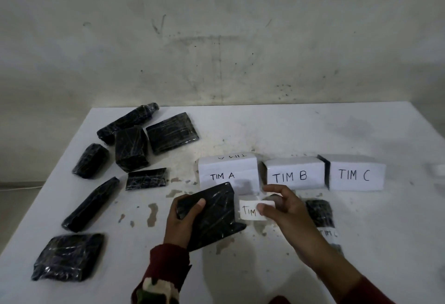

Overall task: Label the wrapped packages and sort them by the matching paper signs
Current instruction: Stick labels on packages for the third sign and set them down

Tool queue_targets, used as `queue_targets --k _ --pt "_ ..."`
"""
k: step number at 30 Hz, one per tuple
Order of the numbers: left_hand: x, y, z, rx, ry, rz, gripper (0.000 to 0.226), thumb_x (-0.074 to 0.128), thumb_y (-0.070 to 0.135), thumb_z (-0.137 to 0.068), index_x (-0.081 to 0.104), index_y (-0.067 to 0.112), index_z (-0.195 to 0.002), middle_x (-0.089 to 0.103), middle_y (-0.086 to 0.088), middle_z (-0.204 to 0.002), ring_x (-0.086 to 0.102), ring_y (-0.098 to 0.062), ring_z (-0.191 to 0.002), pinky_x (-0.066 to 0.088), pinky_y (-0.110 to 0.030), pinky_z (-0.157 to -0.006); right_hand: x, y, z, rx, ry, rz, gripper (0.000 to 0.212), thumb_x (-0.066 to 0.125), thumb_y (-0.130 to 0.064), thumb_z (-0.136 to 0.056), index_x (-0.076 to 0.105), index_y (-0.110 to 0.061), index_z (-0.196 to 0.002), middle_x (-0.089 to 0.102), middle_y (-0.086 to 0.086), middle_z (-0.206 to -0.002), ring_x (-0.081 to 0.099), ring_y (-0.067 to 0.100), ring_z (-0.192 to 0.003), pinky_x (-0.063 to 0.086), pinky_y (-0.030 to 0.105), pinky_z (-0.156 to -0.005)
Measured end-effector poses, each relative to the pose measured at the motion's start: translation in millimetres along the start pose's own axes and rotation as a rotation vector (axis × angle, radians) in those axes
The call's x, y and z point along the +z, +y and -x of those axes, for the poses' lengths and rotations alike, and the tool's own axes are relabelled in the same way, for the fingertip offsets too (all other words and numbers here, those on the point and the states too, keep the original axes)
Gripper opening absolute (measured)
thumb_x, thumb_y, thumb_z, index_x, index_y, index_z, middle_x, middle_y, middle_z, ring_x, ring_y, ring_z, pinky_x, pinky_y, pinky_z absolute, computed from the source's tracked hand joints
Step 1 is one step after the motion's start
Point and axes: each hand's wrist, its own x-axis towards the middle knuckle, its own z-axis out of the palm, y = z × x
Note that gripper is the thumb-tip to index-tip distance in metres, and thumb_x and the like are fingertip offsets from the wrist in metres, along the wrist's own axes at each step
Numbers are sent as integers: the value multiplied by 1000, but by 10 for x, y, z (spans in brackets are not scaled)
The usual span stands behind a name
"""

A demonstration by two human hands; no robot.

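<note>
paper label [250,211] "tim", signs [292,176] "tim a/b/c"

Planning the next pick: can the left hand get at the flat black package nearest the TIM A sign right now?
Probably not yet: the left hand already grips a wrapped package. The path to the flat package beside the TIM A sign looks free once it lets go.

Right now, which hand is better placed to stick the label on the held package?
Right. The right hand already pinches the paper label beside the wrapped package, which the left hand grips and steadies.
</note>
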Motion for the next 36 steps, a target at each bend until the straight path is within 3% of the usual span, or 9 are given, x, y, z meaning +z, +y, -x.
queue_targets --k 7,10,12,15,19,23,27,32,36 --pt "603 -29 178 51 -55 -15 8 59 17 -85 59 21 -78 64 -5 -83 62 -20 -75 46 -26 -58 -365 -102 112 -66 26 44 33 69 -5 -78 58 -30 -98 69 2 -92 69 7 -79 54 14 -64" --pt "877 -73 272 56 -89 -31 12 54 21 -89 59 20 -79 65 -2 -81 64 -16 -70 47 -24 -56 -543 -150 143 -90 17 135 36 69 -8 -78 56 -31 -102 67 12 -97 68 18 -88 56 27 -78" --pt "1024 -98 333 59 -112 -12 16 51 24 -91 58 17 -78 68 3 -70 66 -9 -60 48 -17 -48 -642 -165 144 -103 6 165 38 69 -6 -78 55 -31 -103 61 25 -92 67 25 -84 54 26 -83" --pt "1209 -145 419 56 -148 -33 25 46 33 -93 57 16 -79 69 4 -68 66 -8 -60 48 -16 -49 -780 -162 135 -130 -19 211 38 69 -6 -78 54 -33 -100 47 17 -78 51 11 -62 46 7 -66" --pt "1399 -211 498 66 -172 -62 33 40 41 -91 56 14 -82 68 -9 -83 67 -20 -77 53 -31 -69 -945 -120 106 -143 -15 259 38 69 -9 -79 52 -37 -97 47 10 -75 48 8 -62 45 11 -61" --pt "1534 -257 555 61 -186 -37 23 44 35 -90 55 15 -83 66 -5 -81 67 -9 -62 51 -19 -50 -1083 -76 62 -163 -11 275 38 69 -8 -78 51 -36 -96 43 6 -66 48 14 -64 46 18 -65" --pt "1617 -315 576 119 -172 -50 4 55 19 -86 54 17 -83 64 -5 -81 66 -11 -64 52 -17 -49 -1159 -54 15 -160 -7 302 39 70 -11 -78 50 -39 -95 44 6 -66 51 14 -66 46 18 -66" --pt "1652 -342 556 161 -192 -65 21 69 6 -75 54 14 -86 65 -4 -84 65 -16 -75 53 -17 -55 -1184 -56 -6 -142 12 310 39 71 -15 -78 48 -43 -95 56 13 -75 60 17 -72 48 9 -59" --pt "1652 -346 539 126 -205 -69 32 75 6 -68 54 18 -89 67 -3 -86 67 -17 -78 55 -19 -58 -1175 -60 -25 -122 23 301 40 71 -15 -78 49 -38 -103 64 21 -90 64 27 -85 53 21 -69"
